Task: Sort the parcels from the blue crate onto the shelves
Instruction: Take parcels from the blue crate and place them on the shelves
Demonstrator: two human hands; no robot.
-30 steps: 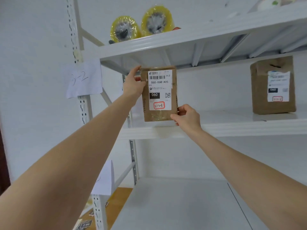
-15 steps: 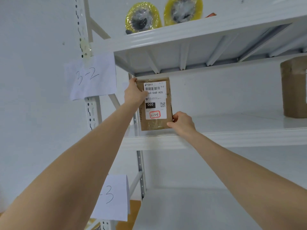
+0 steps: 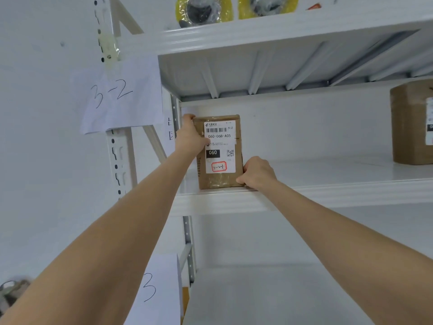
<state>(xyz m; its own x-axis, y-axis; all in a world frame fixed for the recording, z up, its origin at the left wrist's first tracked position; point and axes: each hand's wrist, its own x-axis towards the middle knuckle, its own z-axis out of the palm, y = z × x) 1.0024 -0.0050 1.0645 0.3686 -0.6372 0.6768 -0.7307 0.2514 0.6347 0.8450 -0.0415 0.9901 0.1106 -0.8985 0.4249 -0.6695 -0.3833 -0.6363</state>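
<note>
The brown parcel [image 3: 221,158] is gripped by both hands. Its upper left edge is clasped by the left hand [image 3: 189,137], with the fingers hooked over the top corner. Its lower right corner is pinched by the right hand [image 3: 257,173]. It's held upright with the label facing out, "060-06B-A05" printed on it and "3-2-1" handwritten in a red box. The bottom edge looks to be sat on the front of the white shelf [image 3: 328,193] just under the hands, though actual contact can't quite be made out. Left of the left hand, a paper sign [image 3: 119,97] marked "3-2" is stuck on the upright. Well right of the right hand, a second parcel [image 3: 410,123] is stood on the same shelf. Above the hands, a yellow-wrapped bundle [image 3: 203,9] is seen on the upper shelf [image 3: 257,31].
</note>
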